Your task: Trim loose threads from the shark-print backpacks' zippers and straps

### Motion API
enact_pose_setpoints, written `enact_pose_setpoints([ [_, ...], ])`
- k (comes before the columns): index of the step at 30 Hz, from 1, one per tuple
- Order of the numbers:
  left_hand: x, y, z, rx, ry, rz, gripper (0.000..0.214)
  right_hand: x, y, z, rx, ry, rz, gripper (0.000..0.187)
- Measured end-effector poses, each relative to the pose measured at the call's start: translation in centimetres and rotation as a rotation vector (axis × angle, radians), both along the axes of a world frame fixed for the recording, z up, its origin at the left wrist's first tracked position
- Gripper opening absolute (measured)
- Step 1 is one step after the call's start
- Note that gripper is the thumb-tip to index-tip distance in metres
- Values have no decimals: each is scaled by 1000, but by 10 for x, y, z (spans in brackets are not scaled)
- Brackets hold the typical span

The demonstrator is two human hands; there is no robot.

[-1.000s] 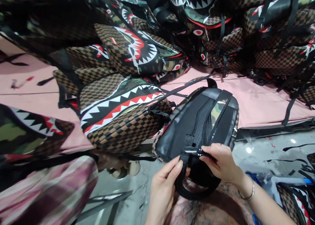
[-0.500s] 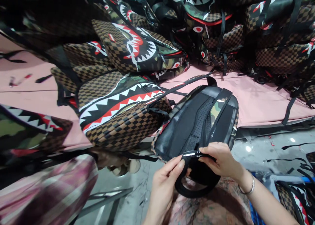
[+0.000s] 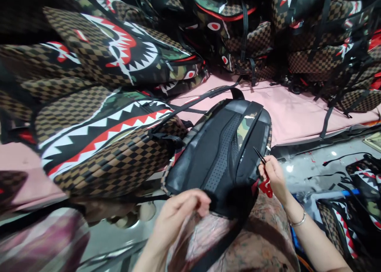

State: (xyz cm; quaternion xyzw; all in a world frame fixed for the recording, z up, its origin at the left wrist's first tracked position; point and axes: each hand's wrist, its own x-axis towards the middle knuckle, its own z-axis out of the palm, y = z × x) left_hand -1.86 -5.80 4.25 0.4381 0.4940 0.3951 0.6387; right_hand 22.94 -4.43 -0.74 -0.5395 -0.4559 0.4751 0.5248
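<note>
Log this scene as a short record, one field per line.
Main item: black padded backpack with a dotted mesh strip, back panel toward the camera
Left hand: loosely curled at the backpack's near end; contact unclear
Right hand: grips a thin, dark, pointed tool by the backpack's side
Wrist: slim silver-coloured bracelet, right arm
Beside: brown-and-black checkered backpack with a white-toothed, red-striped mouth print
Surface: smooth pink table covering
Behind: piled checkered and camouflage backpacks
</note>
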Motion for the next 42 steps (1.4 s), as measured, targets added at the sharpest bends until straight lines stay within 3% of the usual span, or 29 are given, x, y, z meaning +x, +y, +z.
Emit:
enact_pose_setpoints([
  [3,36,10,-8,5,371,-105,32,9,-13,-20,-85,-95,-5,26],
  [6,66,19,-22,139,722,-131,34,7,-26,-30,-83,-170,87,26],
  [8,74,25,-31,160,807,-150,35,3,-29,-33,-47,-196,140,32],
  [11,74,31,-41,81,609,-63,33,-8,-28,-36,-21,-239,153,26],
  [15,71,35,-48,-96,34,244,32,-20,-25,-38,-53,-226,85,20],
  [18,75,39,-47,-182,-186,296,37,-21,-21,-36,-53,-155,108,21],
  [22,74,44,-43,-187,-118,222,36,-19,-15,-36,-142,21,158,24],
  [24,71,42,-41,-40,86,295,32,-21,-15,-37,-202,96,107,25],
  [27,69,29,-40,311,439,475,32,-28,-17,-39,-241,112,-1,26],
  [28,69,23,-41,395,507,464,27,-30,-18,-39,-239,99,-24,26],
  [30,72,15,-44,459,554,321,19,-34,-20,-37,-211,58,-53,25],
  [35,76,16,-50,412,608,21,10,-35,-23,-32,-115,-52,-84,20],
  [39,70,28,-42,384,668,-181,13,-33,-26,-30,-45,-103,-14,19],
  [42,70,30,-38,345,651,-206,17,-34,-27,-29,-21,-125,4,17],
])
